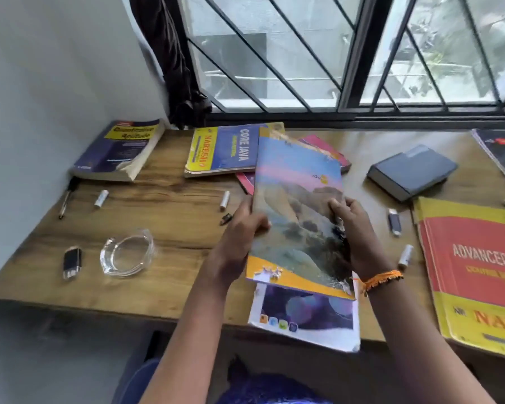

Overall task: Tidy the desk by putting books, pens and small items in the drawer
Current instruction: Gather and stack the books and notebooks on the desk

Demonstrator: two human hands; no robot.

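Gripping a landscape-cover notebook (298,205) by its edges, left hand (245,228) and right hand (353,225), fingers curled round it

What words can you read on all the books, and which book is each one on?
"Quantitative Aptitude": purple book, far left.
"CORE JAVA" and "NARESH": blue and yellow book.
"ADVANCED J…" (cut off) and "NAR…": red and yellow book, right.
Small logo on the landscape notebook that both hands hold: too blurred.
Grey book: no words visible.

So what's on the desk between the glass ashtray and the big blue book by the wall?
In the head view, one small white battery lies between the ashtray and the blue book; otherwise bare desk.
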